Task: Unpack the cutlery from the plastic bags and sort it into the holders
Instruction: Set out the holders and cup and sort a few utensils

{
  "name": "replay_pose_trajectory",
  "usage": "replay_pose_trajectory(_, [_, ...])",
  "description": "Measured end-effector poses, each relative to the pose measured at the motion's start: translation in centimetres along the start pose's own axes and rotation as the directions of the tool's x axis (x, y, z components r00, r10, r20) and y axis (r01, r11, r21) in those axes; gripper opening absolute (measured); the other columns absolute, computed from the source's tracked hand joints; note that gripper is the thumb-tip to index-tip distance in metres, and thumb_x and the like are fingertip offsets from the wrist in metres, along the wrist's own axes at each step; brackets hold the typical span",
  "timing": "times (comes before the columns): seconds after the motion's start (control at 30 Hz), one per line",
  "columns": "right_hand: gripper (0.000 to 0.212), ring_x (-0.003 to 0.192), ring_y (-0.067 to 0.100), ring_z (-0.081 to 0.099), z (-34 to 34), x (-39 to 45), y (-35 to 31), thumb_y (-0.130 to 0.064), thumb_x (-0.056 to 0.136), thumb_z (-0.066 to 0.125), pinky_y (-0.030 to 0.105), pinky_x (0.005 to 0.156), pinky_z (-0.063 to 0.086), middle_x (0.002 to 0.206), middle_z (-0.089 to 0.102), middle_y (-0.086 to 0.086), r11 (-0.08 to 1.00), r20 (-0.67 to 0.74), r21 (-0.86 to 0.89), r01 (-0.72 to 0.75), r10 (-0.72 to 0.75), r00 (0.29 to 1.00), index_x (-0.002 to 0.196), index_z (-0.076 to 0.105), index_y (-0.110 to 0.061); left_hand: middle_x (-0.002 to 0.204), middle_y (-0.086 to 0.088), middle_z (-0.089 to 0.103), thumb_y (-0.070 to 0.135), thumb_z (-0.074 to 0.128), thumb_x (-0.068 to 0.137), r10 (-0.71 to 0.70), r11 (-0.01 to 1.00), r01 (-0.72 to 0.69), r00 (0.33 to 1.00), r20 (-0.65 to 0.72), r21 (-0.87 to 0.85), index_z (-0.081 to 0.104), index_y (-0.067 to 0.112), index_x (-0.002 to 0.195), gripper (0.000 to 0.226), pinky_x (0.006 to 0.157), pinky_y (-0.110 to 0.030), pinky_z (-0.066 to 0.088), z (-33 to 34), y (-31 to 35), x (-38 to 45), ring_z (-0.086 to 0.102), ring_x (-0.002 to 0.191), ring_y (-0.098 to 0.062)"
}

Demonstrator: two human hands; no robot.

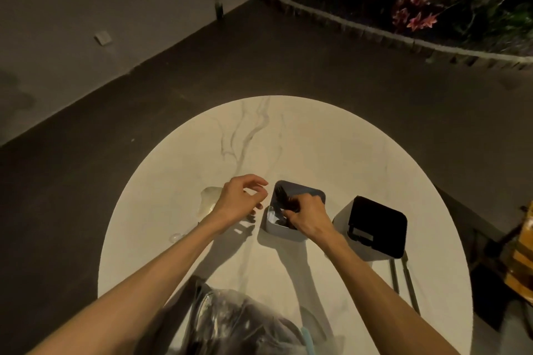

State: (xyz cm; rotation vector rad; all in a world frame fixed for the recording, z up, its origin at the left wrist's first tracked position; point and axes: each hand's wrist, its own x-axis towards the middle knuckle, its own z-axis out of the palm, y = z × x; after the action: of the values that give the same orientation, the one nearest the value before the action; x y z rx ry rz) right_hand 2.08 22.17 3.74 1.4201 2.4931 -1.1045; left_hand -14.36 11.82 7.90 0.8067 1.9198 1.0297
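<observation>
Gripping dark forks (281, 199) inside the grey holder (291, 232), the right hand (307, 217) risked tipping it, as the left hand (240, 199) hovered loosely curled, holding nothing.

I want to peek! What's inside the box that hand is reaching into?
Dark cutlery stands inside the grey holder, with the right hand gripping some. That hand covers the holder's right part, so the rest stays hidden.

no legible text, view perhaps too dim
</observation>
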Motion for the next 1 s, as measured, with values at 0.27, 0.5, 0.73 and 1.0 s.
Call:
replay_pose_trajectory(0.27, [0.019,0.084,0.017,0.070,-2.8,-2.3,0.5,-0.026,0.086,0.073,0.034,0.080,0.059,0.097,0.075,0.001,0.995,-0.107,0.089,0.045,-0.035,0.994,0.103,0.072,-0.017,0.094,0.001,0.073,0.011,0.067,0.093,0.039,0.999,-0.041,0.998,0.052,0.033,0.074,0.023,0.100,0.016,0.063,-0.034,0.060,1.3,1.5,-1.9,0.071,0.067,-0.024])
replay_pose_trajectory(0.5, [0.019,0.078,0.003,0.067,-9.9,-8.5,6.1,-0.033,0.089,0.071,0.021,0.078,0.056,0.090,0.071,-0.019,0.975,-0.315,0.223,0.010,0.063,0.947,0.107,0.074,-0.027,0.090,-0.002,0.075,0.010,0.067,0.094,0.190,0.979,-0.201,0.950,0.248,0.019,0.074,0.020,0.101,0.014,0.068,-0.030,0.061,8.0,7.6,-2.3,0.073,0.075,-0.019])
replay_pose_trajectory(0.73, [0.023,0.081,0.009,0.066,-13.0,-15.0,17.1,-0.029,0.093,0.070,0.028,0.083,0.057,0.108,0.071,-0.008,0.897,-0.479,0.385,-0.215,0.394,0.784,0.116,0.069,-0.025,0.083,0.002,0.073,0.011,0.068,0.094,0.244,0.961,-0.275,0.876,0.415,0.015,0.075,0.023,0.097,0.014,0.059,-0.027,0.056,18.1,9.2,-6.6,0.070,0.069,-0.016])
replay_pose_trajectory(1.0, [0.072,0.100,0.025,0.062,-6.2,-12.8,26.1,-0.054,0.081,0.077,0.040,0.087,0.058,0.130,0.046,0.006,0.797,-0.091,0.211,-0.567,0.593,0.800,0.133,0.045,-0.017,0.094,0.000,0.075,0.014,0.065,0.097,-0.038,0.969,-0.094,0.855,0.517,0.227,0.073,0.019,0.106,0.013,0.061,-0.023,0.056,24.7,5.1,-9.7,0.072,0.073,-0.014])
